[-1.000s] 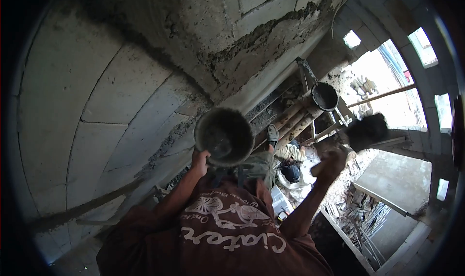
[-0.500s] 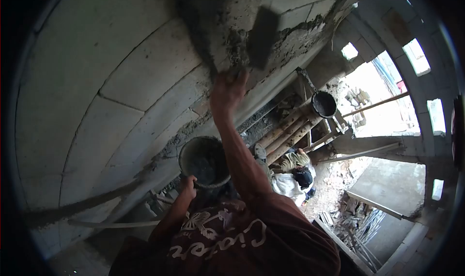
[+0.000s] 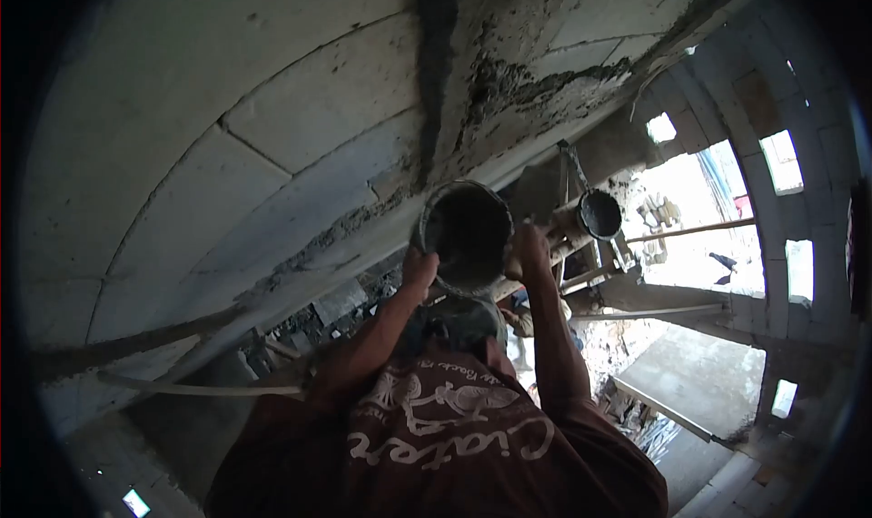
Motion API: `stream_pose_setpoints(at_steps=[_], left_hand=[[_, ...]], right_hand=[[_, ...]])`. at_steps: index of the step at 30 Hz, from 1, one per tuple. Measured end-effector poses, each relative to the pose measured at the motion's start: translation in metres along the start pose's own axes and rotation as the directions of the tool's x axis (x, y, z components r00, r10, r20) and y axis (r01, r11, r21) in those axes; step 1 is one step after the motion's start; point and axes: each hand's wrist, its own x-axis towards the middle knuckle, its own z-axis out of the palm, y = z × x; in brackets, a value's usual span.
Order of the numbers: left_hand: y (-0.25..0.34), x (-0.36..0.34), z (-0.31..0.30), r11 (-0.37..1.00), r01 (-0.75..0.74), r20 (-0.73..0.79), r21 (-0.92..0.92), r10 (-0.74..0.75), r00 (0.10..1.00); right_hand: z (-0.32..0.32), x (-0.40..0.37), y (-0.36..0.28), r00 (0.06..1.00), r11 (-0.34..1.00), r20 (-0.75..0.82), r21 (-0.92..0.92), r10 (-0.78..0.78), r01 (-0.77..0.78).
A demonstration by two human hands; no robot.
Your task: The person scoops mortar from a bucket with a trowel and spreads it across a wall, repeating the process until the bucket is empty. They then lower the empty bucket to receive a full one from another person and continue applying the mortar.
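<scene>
My left hand (image 3: 421, 270) is closed on the rim of a dark bucket (image 3: 465, 286), which is tilted with its mouth towards me. Its inside is dark, and I cannot make out how much it holds. On the bucket's right side, my right hand (image 3: 531, 248) is closed around the handle of a trowel (image 3: 538, 189), whose grey blade points up and away. Beyond the bucket rises a wall of pale blocks (image 3: 354, 91). A dark wet strip of mortar (image 3: 438, 64) runs down it, with rough mortar patches to the right.
A second round bucket (image 3: 599, 214) stands to the right near wooden scaffold poles. Below, a person (image 3: 522, 318) is partly hidden behind my right arm. Timber and rubble lie lower right, near a concrete slab (image 3: 695, 373). Bright openings pierce the right wall.
My right hand has come down from the wall with the trowel to the bucket's side. The bucket and my left hand have moved up and right. The person below is now mostly covered.
</scene>
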Motion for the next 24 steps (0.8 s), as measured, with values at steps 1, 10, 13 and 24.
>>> stream_pose_setpoints(at_steps=[1, 10, 13, 24], left_hand=[[-0.001, 0.008, 0.011, 0.999, 0.034, 0.024, 0.028, -0.035, 0.999], [-0.095, 0.018, -0.019, 0.925, 0.339, 0.1, -0.169, -0.326, 0.94], [-0.133, 0.01, -0.053, 0.935, 0.355, 0.039, -0.004, -0.354, 0.934], [-0.162, 0.003, -0.101, 0.881, 0.469, -0.33, -0.065, -0.463, 0.823]], right_hand=[[0.005, 0.004, -0.006, 0.977, 0.579, -0.003, 0.806, 0.215, -0.125], [0.073, 0.087, -0.066, 0.991, 0.283, 0.132, 0.952, -0.024, -0.12], [0.14, 0.108, -0.084, 0.843, 0.768, -0.399, 0.386, -0.36, 0.511], [0.094, 0.023, -0.037, 0.984, 0.974, 0.066, 0.166, -0.168, 0.156]])
